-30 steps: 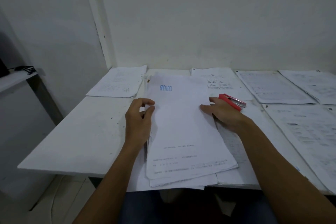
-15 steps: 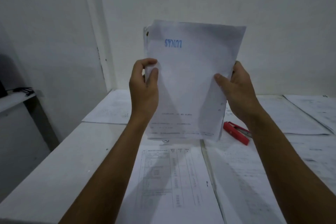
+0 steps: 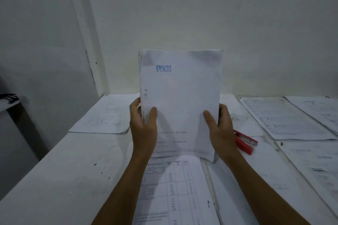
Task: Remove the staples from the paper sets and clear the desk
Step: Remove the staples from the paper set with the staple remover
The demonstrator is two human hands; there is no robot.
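Note:
I hold a stack of white papers (image 3: 180,100) upright in front of me, its lower edge down on the desk. A blue stamp reading LUNAS, upside down, shows near its top. My left hand (image 3: 143,126) grips the stack's left edge, thumb on the front. My right hand (image 3: 219,128) grips the right edge the same way. A red stapler (image 3: 244,141) lies on the desk just right of my right hand, partly hidden by it. A printed sheet with a table (image 3: 175,188) lies flat under the stack.
The white desk (image 3: 73,170) stands against a white wall. More paper sets lie on it at the back left (image 3: 108,115), the back right (image 3: 285,117) and along the right side (image 3: 314,166). A dark shelf (image 3: 9,100) sits off the desk's left edge.
Both hands lifted the stack off the desk and stood it upright. Since half a second ago the stack has come down so that its lower edge meets the desk.

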